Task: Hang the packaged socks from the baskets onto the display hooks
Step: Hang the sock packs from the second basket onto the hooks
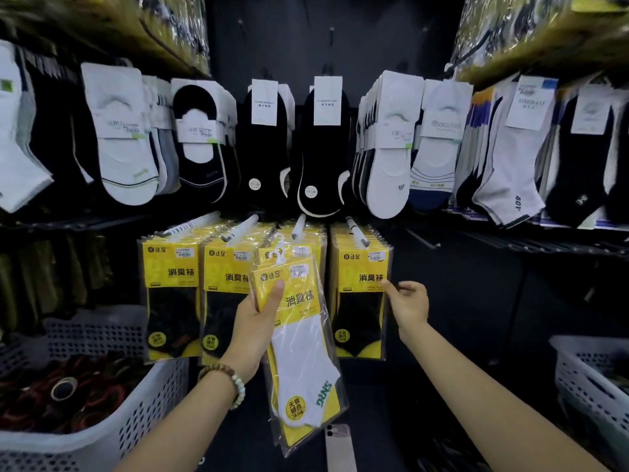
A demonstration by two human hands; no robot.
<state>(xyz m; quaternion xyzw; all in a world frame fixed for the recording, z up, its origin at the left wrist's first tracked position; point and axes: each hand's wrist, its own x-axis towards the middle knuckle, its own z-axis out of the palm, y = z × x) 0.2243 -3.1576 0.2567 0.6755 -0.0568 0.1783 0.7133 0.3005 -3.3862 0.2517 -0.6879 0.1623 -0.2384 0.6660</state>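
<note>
My left hand grips a yellow pack of white socks by its upper left, thumb on the front; the pack's white plastic hanger points up toward the third display hook. Four hooks in the lower row carry stacks of yellow packs with black socks. My right hand is loosely curled, its fingertips touching the right edge of the rightmost hung stack. It holds nothing.
A white perforated basket with dark packaged items stands at lower left; another white basket at lower right. Rows of white and black socks hang above. A phone lies low in the middle.
</note>
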